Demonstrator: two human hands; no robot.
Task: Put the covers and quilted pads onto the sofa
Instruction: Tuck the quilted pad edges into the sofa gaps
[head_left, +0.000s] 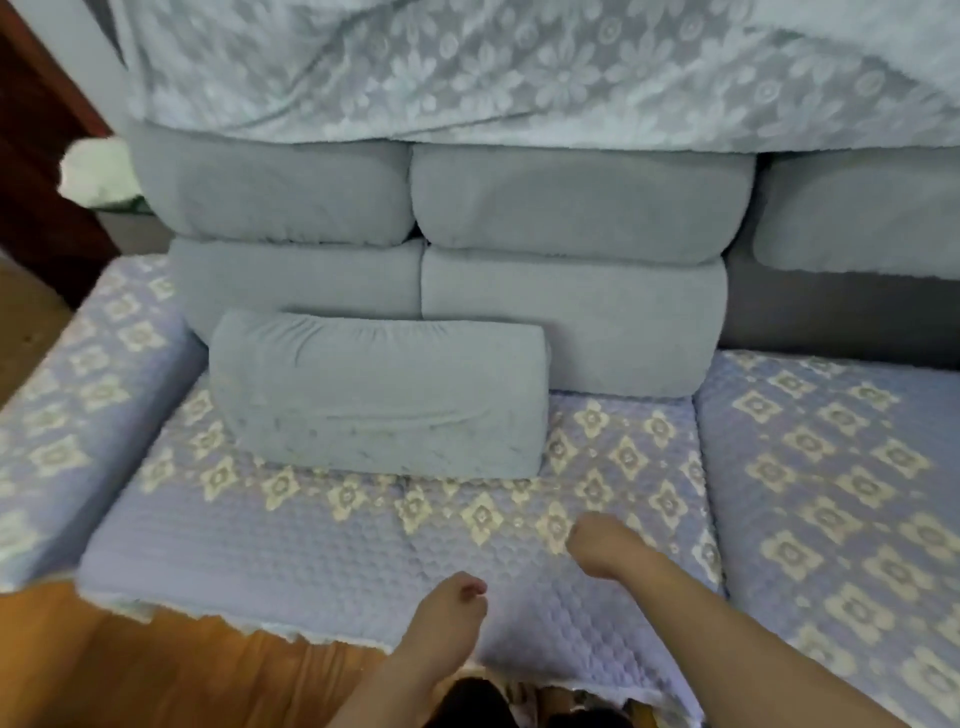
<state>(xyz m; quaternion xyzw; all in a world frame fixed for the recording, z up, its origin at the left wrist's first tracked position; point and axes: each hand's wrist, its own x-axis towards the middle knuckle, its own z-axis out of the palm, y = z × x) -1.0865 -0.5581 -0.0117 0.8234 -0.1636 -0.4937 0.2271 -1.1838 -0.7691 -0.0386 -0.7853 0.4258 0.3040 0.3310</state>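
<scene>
Lavender quilted pad (311, 551) covers the left seat of the sofa (810, 322), its scalloped front edge hanging over the wooden floor (130, 670). A second quilted pad (841, 493) lies on the adjoining seat to the right, and a third drapes the left armrest (67, 415). Grey cushions (571, 208) are stacked against the backrest — one loose cushion (379, 395) leans in front of them. A lace cover (519, 67) lies across the top of the stack. The left hand (452, 608) and right hand (602, 545) sit on the pad, apart, fingers curled; whether they pinch the fabric cannot be determined — blur.
</scene>
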